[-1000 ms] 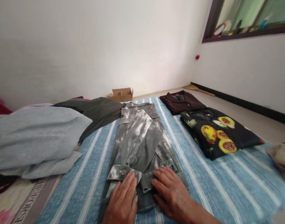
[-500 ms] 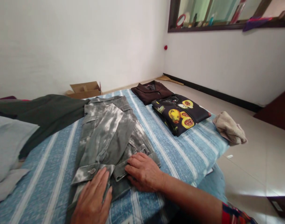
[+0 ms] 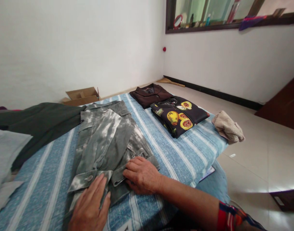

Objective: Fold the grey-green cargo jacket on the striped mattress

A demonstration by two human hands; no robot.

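Observation:
A grey-green denim jacket point(image 3: 102, 134) with pale blotches lies face down or folded on the striped bed cover point(image 3: 166, 154); one sleeve crosses its middle. At its near edge, my left hand point(image 3: 90, 203) rests flat on the buttoned band, fingers stretched out. My right hand point(image 3: 142, 176) is closed on the jacket by a sleeve cuff, its fingers bent and the fingertips partly hidden. To the right of the jacket sit a folded black garment with a papaya print point(image 3: 180, 117) and, behind it, a folded dark brown garment point(image 3: 149, 96).
On the left lie a dark green garment point(image 3: 45, 122) and a light grey one point(image 3: 7, 154). An open cardboard box point(image 3: 81, 96) stands beyond the bed's far edge. A beige cloth point(image 3: 228, 126) hangs at the right corner, above the tiled floor point(image 3: 255, 154).
The whole view has shifted slightly, so things appear a little further left. Both hands keep nearly the same places on the jacket, which looks unchanged.

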